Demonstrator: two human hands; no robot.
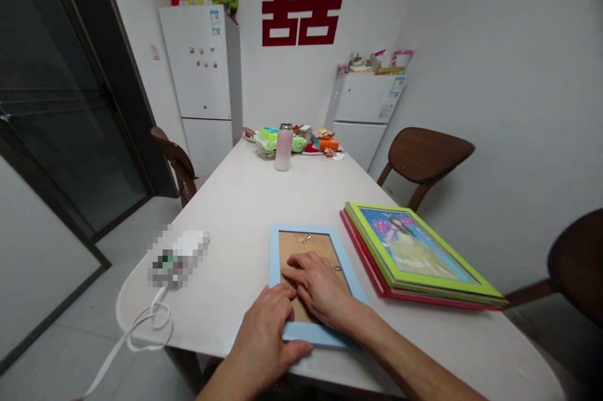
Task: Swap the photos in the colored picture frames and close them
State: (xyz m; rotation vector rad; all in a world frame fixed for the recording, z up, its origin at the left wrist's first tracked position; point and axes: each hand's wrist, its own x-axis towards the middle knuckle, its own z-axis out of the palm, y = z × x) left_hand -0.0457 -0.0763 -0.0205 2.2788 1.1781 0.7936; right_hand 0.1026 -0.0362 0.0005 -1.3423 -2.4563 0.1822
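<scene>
A light blue picture frame [274, 263] lies face down on the white table [226, 206] close to me, its brown backing board [292, 247] and a small metal hanger [306, 239] showing. My left hand [268, 325] holds the frame's near left corner, thumb along the near edge and bent fingers reaching onto the board. Across the board lies my right hand [315, 288], fingers stretched out toward the left and touching it near its left side. What is under the right fingertips is hidden. A metal clip [336, 268] shows at the board's right edge.
Right of the frame is a stack of picture frames, a green one [424, 250] on top of red ones [372, 275]. At the left lie a blurred-out item [179, 256] and a white cable [151, 319]. Farther back stand a pink bottle [283, 148] and wooden chairs [424, 156].
</scene>
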